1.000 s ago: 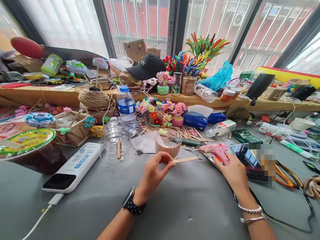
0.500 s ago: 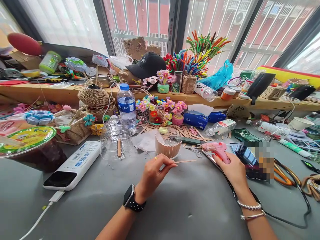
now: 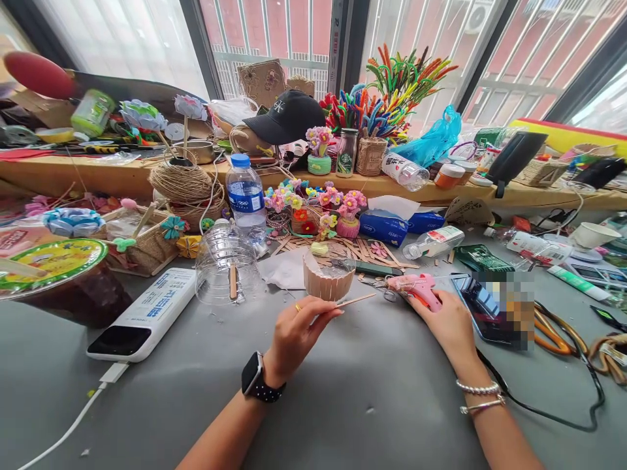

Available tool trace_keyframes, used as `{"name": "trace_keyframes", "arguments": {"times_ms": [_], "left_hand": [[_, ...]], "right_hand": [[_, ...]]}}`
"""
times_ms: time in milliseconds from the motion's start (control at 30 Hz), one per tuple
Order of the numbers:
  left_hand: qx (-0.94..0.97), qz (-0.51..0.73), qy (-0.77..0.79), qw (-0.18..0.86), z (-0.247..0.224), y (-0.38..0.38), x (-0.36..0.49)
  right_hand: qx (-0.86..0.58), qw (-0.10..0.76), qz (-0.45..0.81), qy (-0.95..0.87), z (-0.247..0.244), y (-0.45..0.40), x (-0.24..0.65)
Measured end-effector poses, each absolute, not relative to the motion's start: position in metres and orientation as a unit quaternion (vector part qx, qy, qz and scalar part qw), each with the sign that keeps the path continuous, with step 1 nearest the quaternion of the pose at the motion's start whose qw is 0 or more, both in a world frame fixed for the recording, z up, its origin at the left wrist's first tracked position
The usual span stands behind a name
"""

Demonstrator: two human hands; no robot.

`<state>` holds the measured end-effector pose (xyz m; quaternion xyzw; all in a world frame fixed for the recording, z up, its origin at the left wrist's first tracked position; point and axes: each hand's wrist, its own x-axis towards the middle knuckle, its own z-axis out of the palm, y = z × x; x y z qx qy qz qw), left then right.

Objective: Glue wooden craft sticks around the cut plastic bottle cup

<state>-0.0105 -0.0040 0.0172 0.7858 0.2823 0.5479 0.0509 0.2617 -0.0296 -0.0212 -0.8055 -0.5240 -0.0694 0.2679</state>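
A thin wooden stick is pinched between the thumb and fingers of my left hand, pointing right. Just behind that hand stands a round cup of clear plastic with wooden sticks side by side around its wall. My right hand is wrapped round a pink glue gun, its nozzle pointing left, near small scissors. To the left, a cut clear plastic bottle has one wooden stick upright on its side. Many loose sticks lie behind the cup.
A white power bank and a large lidded cup are at the left. A water bottle stands behind. On the right lie a phone and a black cable. Crafts crowd the back shelf.
The stick in my left hand has risen slightly and tilts up more at its tip. My right hand and the glue gun have moved a little to the left.
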Motion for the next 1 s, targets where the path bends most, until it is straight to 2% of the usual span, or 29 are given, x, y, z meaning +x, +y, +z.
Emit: {"name": "trace_keyframes", "arguments": {"times_ms": [133,200,267,400,533,633,867,1000], "left_hand": [[0.813,0.531,0.237,0.030,0.012,-0.004,-0.013],[0.829,0.513,0.222,0.007,0.011,-0.005,-0.014],[0.843,0.496,0.205,-0.020,0.011,-0.006,-0.016],[0.868,0.463,0.169,-0.062,0.016,-0.009,-0.016],[0.882,0.431,0.168,-0.091,0.021,-0.011,-0.014],[0.885,0.422,0.169,-0.101,0.021,-0.013,-0.012],[0.876,0.438,0.176,-0.097,0.020,-0.014,-0.011],[0.868,0.455,0.167,-0.109,0.019,-0.012,-0.009]], "right_hand": [[-0.796,0.254,-0.174,-0.521,-0.016,-0.032,0.258],[-0.769,0.284,-0.218,-0.530,-0.006,-0.035,0.253],[-0.699,0.329,-0.251,-0.583,0.007,-0.040,0.242],[-0.541,0.367,-0.266,-0.708,0.029,-0.051,0.207],[-0.435,0.319,-0.254,-0.803,0.034,-0.059,0.172],[-0.423,0.318,-0.261,-0.808,0.032,-0.061,0.160],[-0.455,0.388,-0.231,-0.768,0.033,-0.059,0.163],[-0.456,0.383,-0.235,-0.769,0.031,-0.060,0.167]]}}
